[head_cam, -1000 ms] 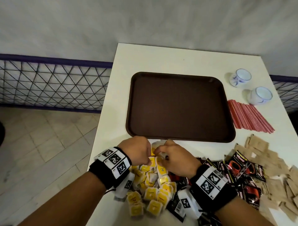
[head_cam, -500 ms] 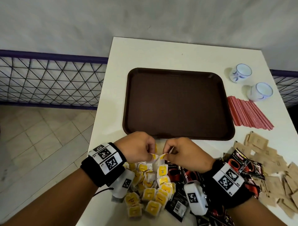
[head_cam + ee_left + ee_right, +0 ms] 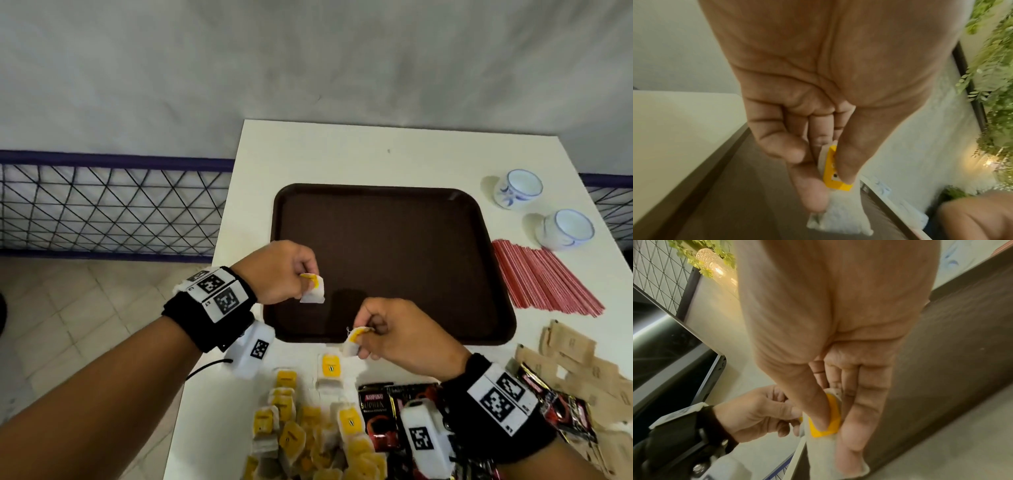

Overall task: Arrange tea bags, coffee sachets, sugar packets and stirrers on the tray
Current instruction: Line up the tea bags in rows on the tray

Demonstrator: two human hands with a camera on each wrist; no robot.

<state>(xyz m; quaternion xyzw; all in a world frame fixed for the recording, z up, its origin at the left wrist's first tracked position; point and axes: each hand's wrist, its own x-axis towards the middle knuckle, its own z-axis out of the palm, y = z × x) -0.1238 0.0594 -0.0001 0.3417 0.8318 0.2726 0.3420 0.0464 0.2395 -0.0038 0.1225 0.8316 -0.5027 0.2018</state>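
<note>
Two tea bags are up off the table, one in each hand. The left hand (image 3: 279,272) pinches a tea bag (image 3: 313,289) by its yellow tag between thumb and forefinger, the other fingers curled in; the white bag hangs below the grip, over the near-left part of the brown tray (image 3: 394,212). From the left wrist camera the thumb (image 3: 846,155) presses the yellow tag against the fingertips, and the bag's lower end blurs against the tray. The right hand (image 3: 407,337) grips the second tea bag (image 3: 354,341) the same way, thumb on the tag, just at the tray's near rim; its bag hangs over the rim, and whether it touches cannot be told. Nothing lies on the tray. A heap of tea bags (image 3: 308,435) sits on the white table (image 3: 342,150) near the front edge, cut off at the bottom of the head view. Coffee sachets (image 3: 376,414) lie right of it, partly hidden by the right wrist band, with brown sugar packets (image 3: 565,349) beyond them running out of frame. Red stirrers (image 3: 534,281) lie right of the tray, near two white cups (image 3: 565,229).
</note>
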